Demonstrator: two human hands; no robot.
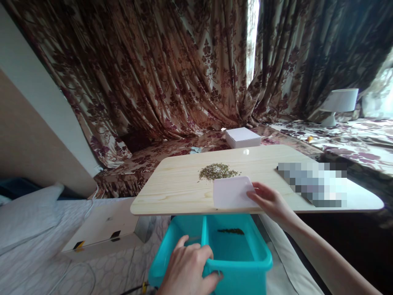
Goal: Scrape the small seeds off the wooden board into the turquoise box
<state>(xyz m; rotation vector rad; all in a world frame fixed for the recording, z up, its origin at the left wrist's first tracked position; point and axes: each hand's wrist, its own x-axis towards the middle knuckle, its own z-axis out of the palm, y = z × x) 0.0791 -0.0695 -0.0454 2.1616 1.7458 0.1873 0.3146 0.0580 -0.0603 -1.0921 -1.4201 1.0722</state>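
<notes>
Pinching the white card (230, 193) by its right edge, the right hand's (268, 197) grip leaves the far edge free beside the granular pile (215, 171) on the tabletop (172, 188); the left hand (190, 262) half-curls over the turquoise bin's (236, 267) divider (204, 231), perhaps steadying it; whether clamped, I cannot tell.

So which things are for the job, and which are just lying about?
Seem part of the job:
right hand, holding a white card
left hand, at the teal bin
greenish bits, heaped on the wooden table

Probably just lying about:
lamp
white box behind the table
pillow

Can't tell: the blurred-out thing on the table.
</notes>
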